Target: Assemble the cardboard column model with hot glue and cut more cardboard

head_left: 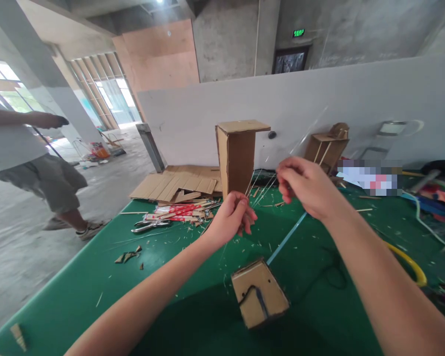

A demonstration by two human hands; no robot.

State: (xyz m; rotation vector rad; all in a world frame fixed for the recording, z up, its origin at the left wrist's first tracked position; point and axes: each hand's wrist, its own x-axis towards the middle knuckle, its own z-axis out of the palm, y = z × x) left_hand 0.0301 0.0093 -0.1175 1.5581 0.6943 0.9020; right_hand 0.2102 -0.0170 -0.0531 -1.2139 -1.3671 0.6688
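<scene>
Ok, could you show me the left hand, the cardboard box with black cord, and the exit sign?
Left hand (234, 212): head view, thumb side.
Cardboard box (273, 294): head view, bare upper face.
Exit sign (298, 33): head view, green lit front.

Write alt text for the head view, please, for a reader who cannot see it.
The left hand and right hand pinch thin clear strands above a green table. A cardboard stand rises behind, a box sits nearer, and another person is at far left.
</scene>
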